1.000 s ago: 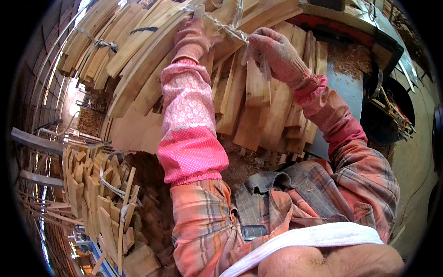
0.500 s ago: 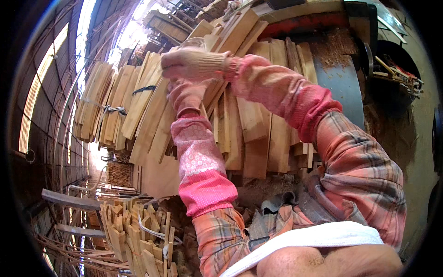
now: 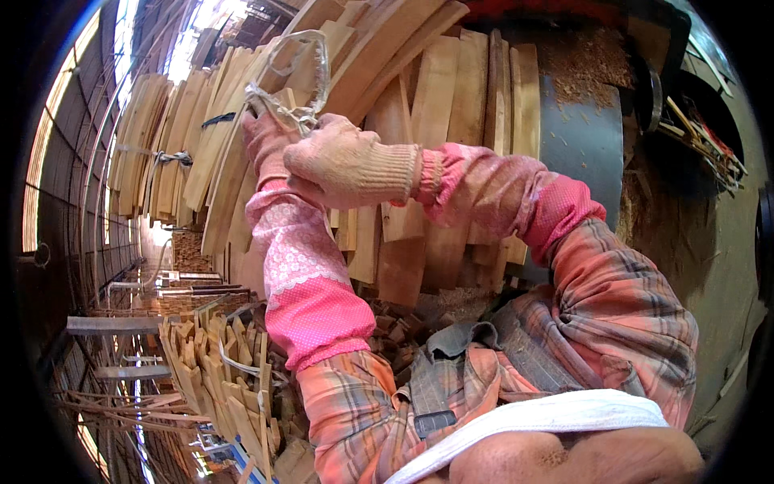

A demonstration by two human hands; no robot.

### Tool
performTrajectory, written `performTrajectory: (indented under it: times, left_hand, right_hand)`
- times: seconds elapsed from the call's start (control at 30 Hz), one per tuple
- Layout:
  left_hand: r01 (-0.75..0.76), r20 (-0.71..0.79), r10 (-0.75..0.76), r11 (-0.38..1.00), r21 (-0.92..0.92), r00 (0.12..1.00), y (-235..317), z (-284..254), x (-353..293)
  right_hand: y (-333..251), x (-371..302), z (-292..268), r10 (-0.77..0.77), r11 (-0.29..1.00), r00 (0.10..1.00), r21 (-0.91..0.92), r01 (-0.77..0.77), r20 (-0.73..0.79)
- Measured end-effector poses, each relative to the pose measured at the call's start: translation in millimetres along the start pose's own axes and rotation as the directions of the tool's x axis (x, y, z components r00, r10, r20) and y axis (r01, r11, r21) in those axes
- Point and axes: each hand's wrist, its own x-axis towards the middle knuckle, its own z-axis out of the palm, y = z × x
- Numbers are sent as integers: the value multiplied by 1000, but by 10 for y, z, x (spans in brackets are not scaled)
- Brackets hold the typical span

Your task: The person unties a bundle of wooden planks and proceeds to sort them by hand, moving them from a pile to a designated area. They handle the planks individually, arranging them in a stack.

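Clearly visible at upper left of centre is a loop of whitish strap (image 3: 321,68), lying over the stacked wooden slats (image 3: 385,60) just above both hands; its lower end is bunched and frayed, and where it runs beneath cannot be made out. The left hand (image 3: 264,145), in a dusty pinkish glove, touches or lies right against this bunched end. Its fingers are largely covered by strap and by the other hand, so whether they pinch or are spread cannot be told. The right hand (image 3: 343,163), in a knitted glove, crosses in front of the left wrist with fingers curled inward; the fingertips are hidden, and any grip on the strap cannot be confirmed. Pink sleeve covers (image 3: 318,319) hide both forearms, partly masking the planks (image 3: 401,262) below the hands. To the left stands a slat bundle (image 3: 165,189) with a knotted grey tie (image 3: 172,158). To the right, sawdust (image 3: 582,68) lies on a grey desk (image 3: 582,149). The black tub (image 3: 705,109) farther right is deeply shadowed, its contents only partly legible. At lower left, a blue object (image 3: 242,461) is mostly concealed by short sticks (image 3: 214,367).
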Motion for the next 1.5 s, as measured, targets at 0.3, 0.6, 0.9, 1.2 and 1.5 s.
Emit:
performTrajectory:
  times: [0.3, 0.6, 0.9, 1.2, 1.5]
  left_hand:
    - [-44, 9, 44, 999, -21, 999, -85, 54, -127]
    - [-92, -81, 97, 994, 62, 992, 39, 95, -354]
    - [-163, -188, 198, 969, 187, 962, -199, 401, 146]
    - [-67, -69, 76, 990, 125, 995, -52, 187, -58]
    - [52, 44, -61, 981, 185, 997, 351, -60, -764]
  right_hand:
    - [-179, -46, -233, -21, 999, 999, -33, 22, 48]
    - [-182, 418, 327, 49, 981, 996, 191, -33, -80]
    - [-180, -971, 196, -69, 985, 997, 155, 71, -18]
    - [5, -1616, -1135, 663, 401, 748, 848, -346, -8]
    - [524, -1835, -1668, 718, 335, 690, 913, -232, -88]
